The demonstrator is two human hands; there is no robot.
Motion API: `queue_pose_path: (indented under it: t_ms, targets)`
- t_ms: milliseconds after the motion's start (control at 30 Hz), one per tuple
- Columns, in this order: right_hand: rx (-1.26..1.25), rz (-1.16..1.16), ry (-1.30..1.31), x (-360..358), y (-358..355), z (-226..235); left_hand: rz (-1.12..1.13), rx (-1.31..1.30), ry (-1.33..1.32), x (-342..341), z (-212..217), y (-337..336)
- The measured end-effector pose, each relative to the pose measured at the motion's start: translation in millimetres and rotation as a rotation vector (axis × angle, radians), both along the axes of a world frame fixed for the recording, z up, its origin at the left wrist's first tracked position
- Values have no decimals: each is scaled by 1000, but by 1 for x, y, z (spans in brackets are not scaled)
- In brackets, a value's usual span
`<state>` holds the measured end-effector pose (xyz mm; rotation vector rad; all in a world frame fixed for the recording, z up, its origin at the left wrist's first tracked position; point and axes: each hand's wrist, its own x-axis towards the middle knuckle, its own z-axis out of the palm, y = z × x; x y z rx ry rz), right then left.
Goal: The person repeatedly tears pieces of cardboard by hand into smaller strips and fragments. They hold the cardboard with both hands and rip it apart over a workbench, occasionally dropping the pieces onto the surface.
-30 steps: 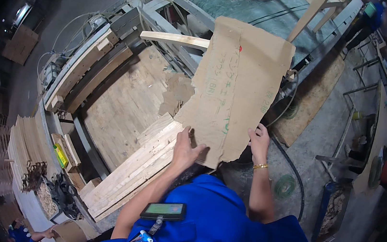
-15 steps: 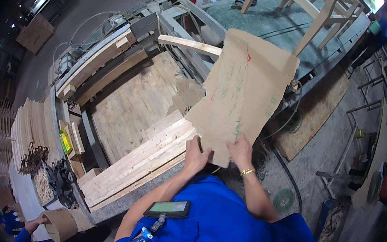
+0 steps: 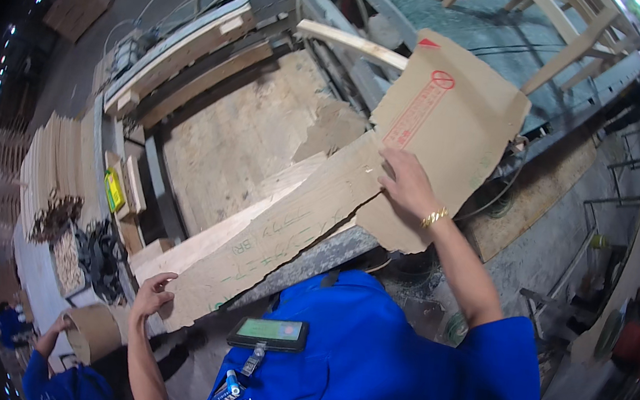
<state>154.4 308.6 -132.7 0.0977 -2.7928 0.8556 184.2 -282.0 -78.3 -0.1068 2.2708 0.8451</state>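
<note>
A long cardboard strip [image 3: 275, 238] with a torn edge and green handwriting lies over the stacked wooden boards [image 3: 236, 199]. My left hand [image 3: 154, 296] is at its near left end, fingers apart and bent, the fingertips touching its edge. My right hand [image 3: 411, 186] is closed on the strip's other end. Beyond and under the right hand lies a wider cardboard sheet [image 3: 467, 110] with red printing and ragged edges. Whether strip and sheet are joined, I cannot tell.
A metal machine frame with a wooden bed [image 3: 224, 136] stands in front of me. A loose wooden bar [image 3: 351, 44] sticks out at the back. Wooden chair frames [image 3: 561, 26] stand far right. At left are stacked wood pieces [image 3: 56, 168] and another person's hand [image 3: 59, 325] on rolled cardboard [image 3: 93, 332].
The hands have moved apart, the left down and left, the right up. A long cardboard strip now stretches across the boards between them, and the sheet beyond shows a red-printed face.
</note>
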Motion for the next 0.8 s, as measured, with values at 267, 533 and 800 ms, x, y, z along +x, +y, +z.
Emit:
queue_pose_path:
  t_ms: [267,533,800]
  targets:
    - [496,562,-444,-85,-57,19,-158,-244,678,-37,-25,97]
    - [145,826,-615,-131,-95,59,-178,189,670,-83,-34,300]
    - [257,1144,-1161,-131,-152,75,-253,390,632,-77,-14,259]
